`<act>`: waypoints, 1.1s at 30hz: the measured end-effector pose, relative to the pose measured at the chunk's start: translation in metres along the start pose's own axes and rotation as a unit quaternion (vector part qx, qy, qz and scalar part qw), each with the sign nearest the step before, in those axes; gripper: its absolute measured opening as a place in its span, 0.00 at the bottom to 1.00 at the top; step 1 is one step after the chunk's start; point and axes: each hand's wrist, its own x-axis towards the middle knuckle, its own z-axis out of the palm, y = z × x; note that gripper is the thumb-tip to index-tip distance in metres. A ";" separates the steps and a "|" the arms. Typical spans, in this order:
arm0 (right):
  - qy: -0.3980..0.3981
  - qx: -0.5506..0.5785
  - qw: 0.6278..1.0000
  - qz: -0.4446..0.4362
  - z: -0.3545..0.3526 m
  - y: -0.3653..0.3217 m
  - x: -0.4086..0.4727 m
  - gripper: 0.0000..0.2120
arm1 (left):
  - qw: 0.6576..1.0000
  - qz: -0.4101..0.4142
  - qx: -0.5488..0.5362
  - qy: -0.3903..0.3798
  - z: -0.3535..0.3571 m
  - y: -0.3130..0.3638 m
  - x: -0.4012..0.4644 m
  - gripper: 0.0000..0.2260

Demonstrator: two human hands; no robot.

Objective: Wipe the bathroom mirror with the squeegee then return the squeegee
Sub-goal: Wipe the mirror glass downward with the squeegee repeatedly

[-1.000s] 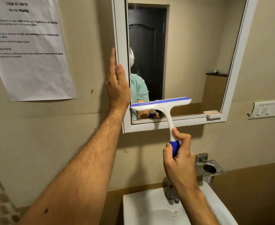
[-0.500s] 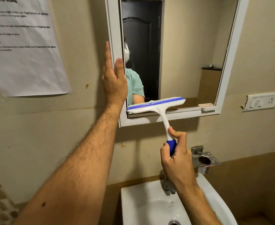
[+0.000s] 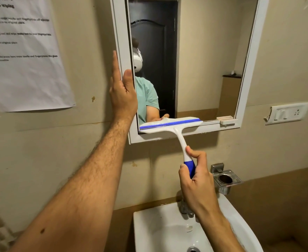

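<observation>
Change: squeegee (image 3: 171, 125) blade now lower, at mirror (image 3: 204, 60) bottom edge. Setting: beige wall, white sink (image 3: 160, 231) at 6 o'clock. Blade axis runs 9 to 3; handle points 5 o'clock. Our right hand (image 3: 196, 180) grips handle; our left hand (image 3: 122, 93), fingers straight, braces frame.

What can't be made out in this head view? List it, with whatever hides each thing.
- Mirror: its top is cut off by the upper edge of the head view.
- Paper notice: its left side is cropped and the small print is blurred.
- Tap: mostly hidden behind the right hand.
- Squeegee: the blue grip is partly wrapped by the right hand.
- Left hand: the fingers behind the mirror frame are hidden.
</observation>
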 end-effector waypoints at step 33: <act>0.158 0.018 0.970 -0.185 -0.129 -0.131 0.251 0.14 | 0.992 0.056 0.082 0.079 0.019 0.036 0.056 0.24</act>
